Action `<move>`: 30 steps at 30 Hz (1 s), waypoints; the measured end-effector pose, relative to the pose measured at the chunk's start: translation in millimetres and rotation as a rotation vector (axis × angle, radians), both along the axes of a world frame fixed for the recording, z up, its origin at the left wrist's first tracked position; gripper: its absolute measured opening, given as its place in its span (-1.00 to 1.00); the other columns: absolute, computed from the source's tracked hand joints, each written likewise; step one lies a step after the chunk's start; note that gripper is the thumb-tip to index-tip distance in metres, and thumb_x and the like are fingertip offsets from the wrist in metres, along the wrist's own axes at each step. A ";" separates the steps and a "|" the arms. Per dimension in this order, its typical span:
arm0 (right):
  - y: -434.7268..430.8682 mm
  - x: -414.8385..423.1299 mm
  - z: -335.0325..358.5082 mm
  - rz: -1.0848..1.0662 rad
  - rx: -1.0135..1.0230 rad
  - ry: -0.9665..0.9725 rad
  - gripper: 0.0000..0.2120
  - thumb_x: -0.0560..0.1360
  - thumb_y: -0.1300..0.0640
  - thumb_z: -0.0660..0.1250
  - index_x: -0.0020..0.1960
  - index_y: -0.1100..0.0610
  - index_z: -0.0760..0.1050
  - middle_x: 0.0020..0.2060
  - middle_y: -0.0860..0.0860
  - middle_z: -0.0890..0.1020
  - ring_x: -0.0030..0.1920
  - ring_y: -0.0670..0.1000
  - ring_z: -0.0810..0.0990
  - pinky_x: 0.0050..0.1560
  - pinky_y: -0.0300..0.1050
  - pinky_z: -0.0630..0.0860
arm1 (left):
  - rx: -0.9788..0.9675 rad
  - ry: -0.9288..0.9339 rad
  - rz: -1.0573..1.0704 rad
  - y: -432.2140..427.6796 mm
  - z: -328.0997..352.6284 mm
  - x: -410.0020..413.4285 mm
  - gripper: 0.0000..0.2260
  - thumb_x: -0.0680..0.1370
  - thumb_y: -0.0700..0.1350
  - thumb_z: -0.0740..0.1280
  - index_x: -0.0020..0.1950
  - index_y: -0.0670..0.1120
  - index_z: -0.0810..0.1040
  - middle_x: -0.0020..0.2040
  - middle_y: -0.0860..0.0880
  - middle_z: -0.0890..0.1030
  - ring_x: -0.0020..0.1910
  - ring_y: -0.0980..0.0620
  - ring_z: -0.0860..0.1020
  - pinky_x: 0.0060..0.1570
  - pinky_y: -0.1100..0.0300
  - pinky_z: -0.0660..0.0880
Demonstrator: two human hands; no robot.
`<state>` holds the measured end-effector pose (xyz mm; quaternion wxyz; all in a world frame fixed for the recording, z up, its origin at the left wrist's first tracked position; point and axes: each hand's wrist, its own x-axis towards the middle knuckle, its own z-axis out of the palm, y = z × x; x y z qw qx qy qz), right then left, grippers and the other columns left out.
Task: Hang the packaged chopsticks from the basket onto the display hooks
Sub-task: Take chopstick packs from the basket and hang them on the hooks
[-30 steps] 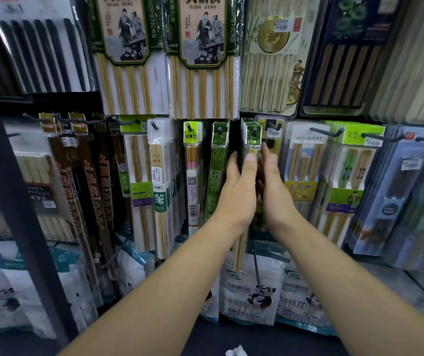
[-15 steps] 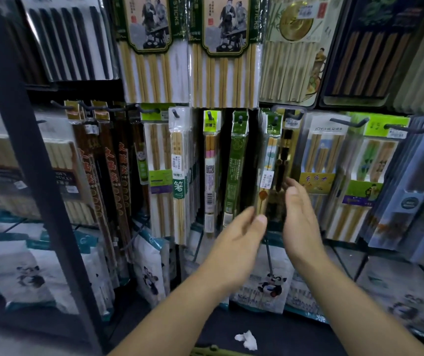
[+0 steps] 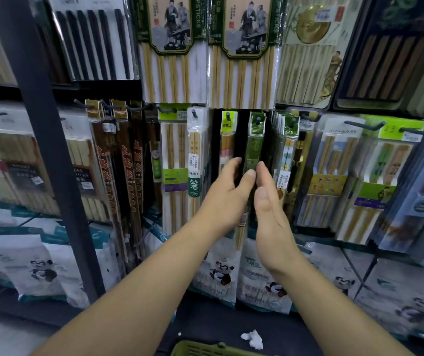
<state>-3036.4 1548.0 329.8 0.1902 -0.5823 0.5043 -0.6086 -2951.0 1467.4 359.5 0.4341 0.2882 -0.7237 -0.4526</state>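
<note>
Down under my wrists, well apart from my fingers, sits the rim of the green basket (image 3: 205, 349); what's in it I cannot see. Up here the green pack (image 3: 255, 147) is dead centre, right between my two sets of fingers; its long axis runs straight up and down, top above my fingertips, pale stick ends below my left palm. My left hand (image 3: 222, 199) is the nearer one, touching it: thumb on the face, fingers gently curved round the left edge; whether that's a true pinch I cannot tell. My right hand (image 3: 271, 214) stands edge-on just beside the pack's right side, fingers straight and together, holding nothing. Above my fingertips the hook (image 3: 257, 121) pokes through the header, so this one looks hung. Next, I'd say: square it up, release, drop back to the basket.
</note>
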 end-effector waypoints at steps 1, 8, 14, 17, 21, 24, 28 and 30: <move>-5.6 0.1 1.7 -0.011 0.026 -0.033 -0.34 0.57 -0.42 -0.07 0.62 -0.28 -0.05 0.37 -0.70 0.06 0.42 -0.56 0.05 0.31 -0.54 0.09 | 0.066 0.010 -0.032 -1.9 -0.9 -3.5 -0.37 0.65 0.15 0.24 0.67 -0.01 0.17 0.56 0.09 0.34 0.51 0.18 0.31 0.50 0.13 0.26; -43.6 -7.8 8.4 -0.082 0.102 -0.188 -0.22 0.51 -0.45 -0.09 0.65 -0.19 -0.07 0.60 -0.27 0.07 0.51 -0.35 0.10 0.53 -0.19 0.07 | 0.215 0.090 -0.054 -15.3 1.9 -19.7 -0.41 0.71 0.23 0.13 0.69 0.06 0.10 0.66 0.09 0.20 0.60 0.13 0.17 0.46 0.20 0.11; -56.8 -10.7 8.5 -0.039 0.188 -0.300 -0.22 0.51 -0.45 -0.07 0.64 -0.12 0.14 0.59 -0.07 0.28 0.54 -0.13 0.25 0.54 -0.09 0.19 | 0.281 0.167 -0.112 -20.9 -2.4 -27.3 -0.46 0.71 0.22 0.13 0.67 0.09 0.19 0.55 0.23 0.34 0.35 0.38 0.29 0.28 0.35 0.19; -55.7 -15.7 0.2 -0.025 0.193 -0.315 -0.17 0.44 -0.48 -0.06 0.63 -0.15 0.13 0.58 -0.09 0.28 0.54 -0.15 0.25 0.56 -0.03 0.19 | 0.278 0.143 -0.117 -20.9 -12.1 -27.0 -0.48 0.72 0.21 0.12 0.66 0.10 0.20 0.20 0.51 0.39 0.05 0.69 0.38 0.00 0.58 0.24; -52.6 -14.8 -24.2 -0.050 0.224 -0.309 -0.14 0.45 -0.53 -0.09 0.65 -0.15 0.08 0.61 -0.12 0.21 0.52 -0.23 0.17 0.51 -0.15 0.15 | 0.344 0.133 -0.144 -10.3 -30.2 -25.7 -0.45 0.72 0.22 0.10 0.68 0.10 0.13 0.35 0.30 0.27 0.37 0.37 0.19 0.19 0.43 0.17; -51.9 -11.1 -41.6 -0.042 0.244 -0.289 -0.16 0.47 -0.52 -0.08 0.65 -0.16 0.04 0.61 -0.16 0.20 0.52 -0.26 0.18 0.51 -0.19 0.16 | 0.396 0.136 -0.143 -1.6 -44.5 -24.5 -0.46 0.73 0.20 0.08 0.68 0.09 0.11 0.35 0.27 0.27 0.35 0.38 0.20 0.18 0.47 0.17; -43.8 -10.4 -47.3 -0.020 0.273 -0.257 0.04 0.32 -0.67 -0.02 0.66 -0.16 0.01 0.62 -0.14 0.18 0.57 -0.18 0.17 0.60 0.02 0.15 | 0.436 0.152 -0.135 6.0 -49.5 -20.3 -0.47 0.73 0.19 0.07 0.68 0.06 0.13 0.53 0.21 0.28 0.37 0.37 0.21 0.28 0.46 0.17; -33.5 -8.4 -51.0 -0.023 0.268 -0.227 0.08 0.28 -0.71 -0.03 0.65 -0.19 -0.03 0.62 -0.16 0.16 0.57 -0.18 0.17 0.60 0.07 0.16 | 0.405 0.124 -0.124 10.4 -49.7 -14.3 -0.46 0.72 0.21 0.08 0.68 0.08 0.13 0.62 0.15 0.23 0.41 0.32 0.18 0.35 0.32 0.13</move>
